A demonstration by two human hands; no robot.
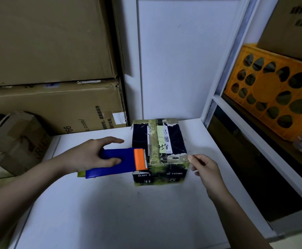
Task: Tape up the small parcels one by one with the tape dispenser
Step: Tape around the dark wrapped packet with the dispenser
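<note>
Gripping the blue-and-orange plastic tape dispenser (118, 161) against the dark taped cardboard parcel (160, 152), the left hand (91, 155) is working while the right hand's (205, 167) curled fingers are touching its corner.

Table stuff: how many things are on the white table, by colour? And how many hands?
Black parcel: 1
Blue and orange tape dispenser: 1, gripped by the left hand
Hands: 2, the left one and the right hand at the parcel's near right corner
Total: 4
</note>
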